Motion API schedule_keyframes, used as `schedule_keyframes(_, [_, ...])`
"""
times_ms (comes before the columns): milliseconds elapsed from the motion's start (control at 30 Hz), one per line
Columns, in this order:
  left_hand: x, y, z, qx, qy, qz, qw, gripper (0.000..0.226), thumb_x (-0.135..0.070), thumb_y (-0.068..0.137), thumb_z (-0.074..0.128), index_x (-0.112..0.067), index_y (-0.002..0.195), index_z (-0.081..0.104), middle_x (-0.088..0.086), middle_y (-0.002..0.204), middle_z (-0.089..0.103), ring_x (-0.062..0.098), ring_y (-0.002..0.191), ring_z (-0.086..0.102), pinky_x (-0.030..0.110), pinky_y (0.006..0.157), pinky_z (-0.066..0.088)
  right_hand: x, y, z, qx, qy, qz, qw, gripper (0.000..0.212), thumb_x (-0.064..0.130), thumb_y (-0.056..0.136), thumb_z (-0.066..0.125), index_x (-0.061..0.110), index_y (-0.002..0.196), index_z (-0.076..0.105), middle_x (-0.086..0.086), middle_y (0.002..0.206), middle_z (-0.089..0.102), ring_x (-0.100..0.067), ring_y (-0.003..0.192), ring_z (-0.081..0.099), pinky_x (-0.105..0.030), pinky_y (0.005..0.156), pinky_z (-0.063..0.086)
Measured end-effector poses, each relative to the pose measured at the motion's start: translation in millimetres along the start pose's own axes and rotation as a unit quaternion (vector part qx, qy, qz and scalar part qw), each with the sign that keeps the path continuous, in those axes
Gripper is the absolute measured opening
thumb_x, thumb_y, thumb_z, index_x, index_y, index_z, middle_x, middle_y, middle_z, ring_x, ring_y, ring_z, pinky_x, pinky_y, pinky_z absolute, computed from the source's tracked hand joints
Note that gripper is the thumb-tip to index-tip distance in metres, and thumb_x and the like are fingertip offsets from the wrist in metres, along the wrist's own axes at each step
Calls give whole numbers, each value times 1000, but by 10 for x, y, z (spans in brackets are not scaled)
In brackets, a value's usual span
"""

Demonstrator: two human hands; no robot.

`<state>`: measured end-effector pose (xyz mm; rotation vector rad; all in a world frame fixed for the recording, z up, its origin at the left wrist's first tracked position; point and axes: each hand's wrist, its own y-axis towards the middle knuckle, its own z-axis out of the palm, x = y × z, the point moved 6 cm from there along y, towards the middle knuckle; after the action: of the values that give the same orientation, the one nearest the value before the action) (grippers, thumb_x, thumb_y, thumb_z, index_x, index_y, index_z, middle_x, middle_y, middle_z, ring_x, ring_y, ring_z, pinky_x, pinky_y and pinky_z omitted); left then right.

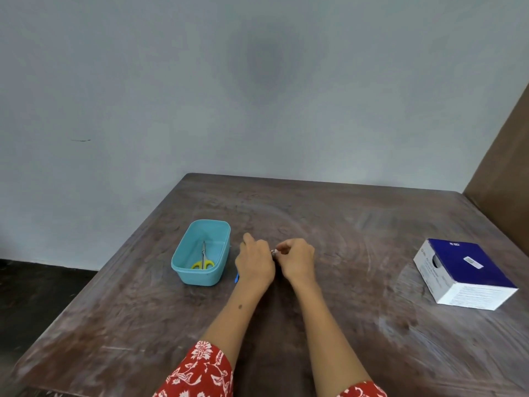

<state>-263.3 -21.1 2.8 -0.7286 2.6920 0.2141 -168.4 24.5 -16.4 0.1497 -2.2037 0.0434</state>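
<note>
Mid-table (357, 224), just right of the teal tub (200, 277), the left hand (254, 265) has its grip curled round a blue-ended pen-like item (274, 252), and the right hand (297, 262) pinches its tip. The scissors (203, 260) already lie in the tub; the item likely goes in next.

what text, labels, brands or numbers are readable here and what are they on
Nothing is readable.
The box: print on white sides and blue top, too blurred.
The sticker on the box: too small.
The small item held between left hand and right hand: markings too blurred.
</note>
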Motion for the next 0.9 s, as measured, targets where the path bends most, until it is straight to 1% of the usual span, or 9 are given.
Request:
schedule_keyframes(133, [50, 12, -30, -8, -15, -4, 1000, 21, -16, 92, 51, -10, 107, 64, 11, 121, 42, 27, 106, 49, 38, 83, 48, -5, 8, 4, -7, -5, 14, 1000, 16, 13, 80, 68, 14, 96, 73, -10, 100, 72, -24, 98, 65, -31, 87, 52])
schedule_keyframes(300, [34, -5, -24, 4, -50, -5, 999, 21, -14, 91, 50, -12, 104, 65, 10, 117, 46, 26, 104, 51, 37, 83, 48, 11, -1, 1, -14, -1, 20, 1000, 18, 12, 83, 67, 13, 100, 72, -7, 104, 71, -23, 101, 64, -29, 88, 50])
schedule_keyframes(400, [43, -7, -7, 21, -87, -12, 996, 22, -13, 89, 52, -14, 105, 67, 9, 118, 48, 25, 105, 52, 35, 83, 46, -12, -22, -20, -26, 12, 46, 999, 18, 10, 82, 66, 15, 99, 72, -7, 103, 71, -22, 100, 64, -28, 85, 49])
schedule_keyframes(467, [49, -15, -9, 18, -99, -17, 995, 20, -14, 88, 55, -15, 104, 68, 8, 118, 48, 25, 105, 53, 35, 83, 47, -35, -32, -54, -43, 20, 64, 997, 18, 8, 81, 66, 15, 96, 72, -7, 102, 71, -24, 100, 64, -28, 84, 48])
schedule_keyframes(533, [44, -29, -17, 12, -91, -20, 996, 19, -16, 88, 57, -14, 103, 68, 8, 118, 49, 24, 103, 54, 35, 83, 48, -44, -42, -76, -50, 21, 70, 996, 18, 7, 81, 65, 15, 95, 73, -7, 101, 71, -25, 101, 63, -28, 84, 47])
schedule_keyframes(733, [-5, -50, -20, 7, -47, -9, 999, 18, -15, 91, 52, -11, 102, 67, 9, 116, 47, 25, 103, 52, 37, 82, 49, -53, -48, -78, -36, 28, 64, 997, 20, 8, 81, 65, 13, 99, 72, -8, 103, 72, -23, 101, 64, -28, 88, 48])
schedule_keyframes(833, [-34, -55, -2, 11, -56, -5, 998, 21, -15, 92, 49, -12, 102, 67, 9, 115, 48, 25, 104, 52, 36, 81, 47, -42, -59, -74, -24, 24, 65, 997, 17, 11, 84, 64, 15, 99, 72, -7, 103, 71, -23, 101, 63, -27, 85, 48])
schedule_keyframes(900, [-52, -56, 16, 11, -69, 9, 998, 23, -13, 91, 49, -14, 104, 68, 9, 115, 49, 25, 105, 51, 35, 83, 48, -55, -64, -68, -24, 34, 76, 996, 18, 12, 83, 64, 17, 98, 73, -6, 104, 71, -23, 102, 63, -29, 86, 48])
